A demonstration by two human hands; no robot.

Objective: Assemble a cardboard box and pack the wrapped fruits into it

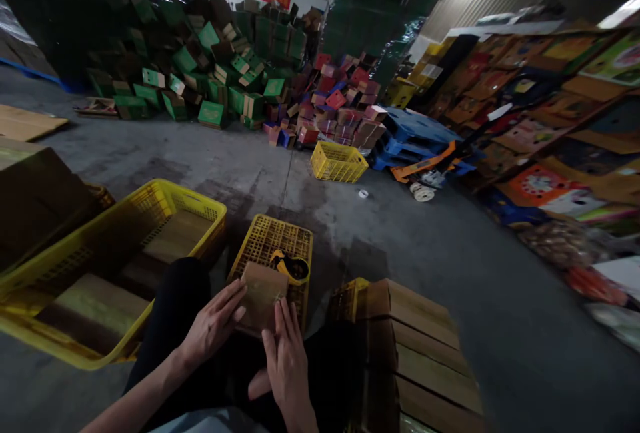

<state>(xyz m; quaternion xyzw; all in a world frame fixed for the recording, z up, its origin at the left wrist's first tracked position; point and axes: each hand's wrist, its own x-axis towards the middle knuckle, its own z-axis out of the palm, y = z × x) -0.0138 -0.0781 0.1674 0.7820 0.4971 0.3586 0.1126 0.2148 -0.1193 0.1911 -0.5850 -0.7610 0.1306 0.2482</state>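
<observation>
A small brown cardboard box [261,289] rests on an upturned yellow plastic crate [275,233] between my knees. My left hand [215,319] touches the box's left edge with its fingers stretched out. On the near right part of the box lie the extended fingers of my right hand [286,353], its thumb apart. Just beyond the box, a yellow and black tape dispenser [291,266] sits on the crate. The underside of the box is hidden.
A large yellow crate [197,199] holding cardboard boxes stands left. To the right, several long cartons [425,326] are lined up. Farther off are another yellow crate [340,163], blue pallets [415,126], an orange pallet jack [425,166] and heaped green boxes [213,113].
</observation>
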